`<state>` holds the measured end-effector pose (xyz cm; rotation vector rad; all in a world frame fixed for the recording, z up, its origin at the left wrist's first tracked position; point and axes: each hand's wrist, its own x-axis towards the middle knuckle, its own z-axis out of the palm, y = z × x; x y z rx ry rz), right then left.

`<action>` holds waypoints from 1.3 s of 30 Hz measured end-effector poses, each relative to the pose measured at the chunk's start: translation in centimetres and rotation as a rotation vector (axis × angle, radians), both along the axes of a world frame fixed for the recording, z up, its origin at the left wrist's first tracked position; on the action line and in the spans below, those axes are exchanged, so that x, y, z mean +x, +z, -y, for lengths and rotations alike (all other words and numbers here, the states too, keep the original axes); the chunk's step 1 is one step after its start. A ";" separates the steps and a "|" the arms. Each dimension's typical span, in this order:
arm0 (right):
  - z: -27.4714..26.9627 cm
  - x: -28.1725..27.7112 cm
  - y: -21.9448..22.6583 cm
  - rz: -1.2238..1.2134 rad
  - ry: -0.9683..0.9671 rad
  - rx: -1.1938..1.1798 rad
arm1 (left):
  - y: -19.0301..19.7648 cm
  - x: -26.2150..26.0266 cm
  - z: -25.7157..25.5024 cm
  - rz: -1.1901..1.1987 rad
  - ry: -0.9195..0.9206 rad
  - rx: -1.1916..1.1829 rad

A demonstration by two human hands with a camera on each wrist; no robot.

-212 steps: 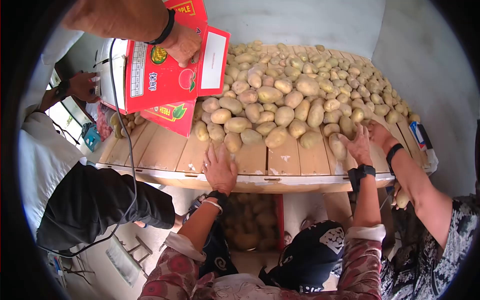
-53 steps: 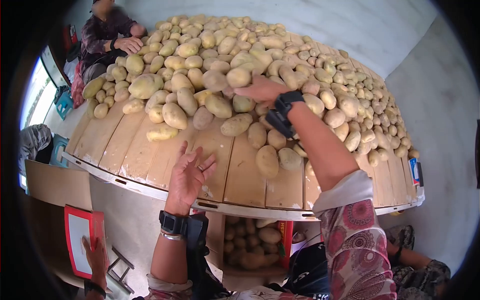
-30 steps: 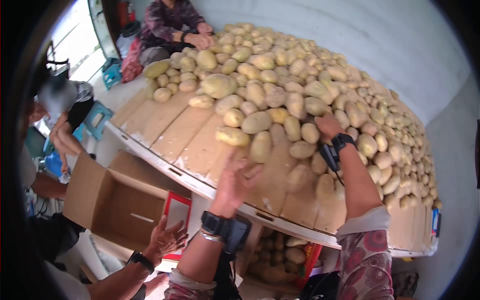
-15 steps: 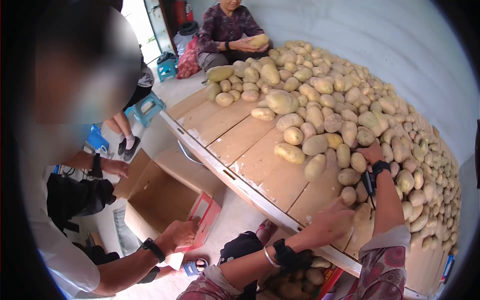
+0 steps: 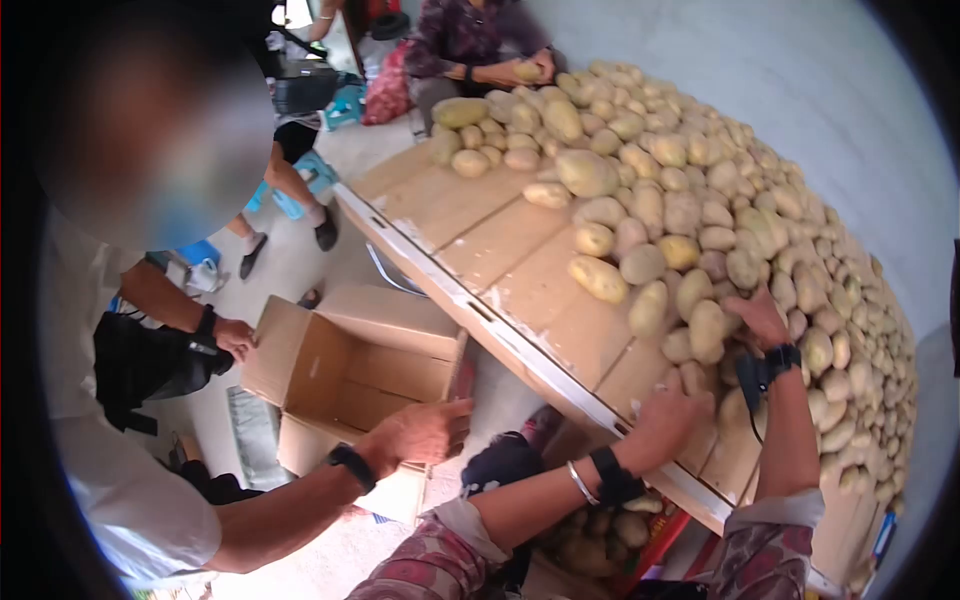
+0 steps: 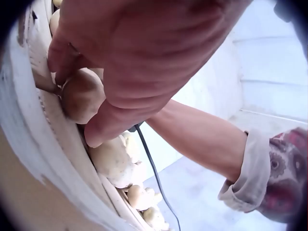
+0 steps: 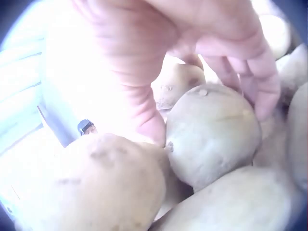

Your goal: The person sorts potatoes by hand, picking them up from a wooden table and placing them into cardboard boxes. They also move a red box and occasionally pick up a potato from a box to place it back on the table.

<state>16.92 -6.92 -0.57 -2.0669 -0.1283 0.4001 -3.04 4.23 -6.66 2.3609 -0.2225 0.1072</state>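
Note:
Potatoes (image 5: 585,173) lie heaped across a slatted wooden table (image 5: 520,250). At the heap's near edge, close to the white-edged table rim, my left hand (image 5: 672,420) curls over a potato. The left wrist view has that potato (image 6: 83,96) between the thumb and the fingers. My right hand (image 5: 762,318) reaches a little farther into the heap. Its thumb and fingers pinch the sides of a round potato (image 7: 211,137), with other potatoes pressed around it. A larger potato (image 7: 96,185) stands in front of the thumb in the right wrist view.
To the left, a person in white (image 5: 130,480) stands with one hand by an open cardboard box (image 5: 385,375). Beneath the table is another box of potatoes (image 5: 600,540). Someone sits at the far end holding a potato (image 5: 527,70). A grey wall (image 5: 800,80) bounds the right.
The head view has turned left. My left hand, earlier held open over the table, has moved right and now grips a potato. The red box, once tipped over the table, is now upright below it.

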 end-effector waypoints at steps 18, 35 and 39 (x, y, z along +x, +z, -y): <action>0.6 -0.5 4.5 0.222 0.164 0.175 | 0.6 1.3 -11.6 0.116 0.511 0.071; -30.2 -1.3 -3.3 0.603 0.627 -0.423 | -0.1 0.6 -11.5 0.108 0.686 0.272; -23.9 -4.1 2.6 0.520 0.580 -0.398 | 0.3 0.3 -12.2 0.023 0.662 0.201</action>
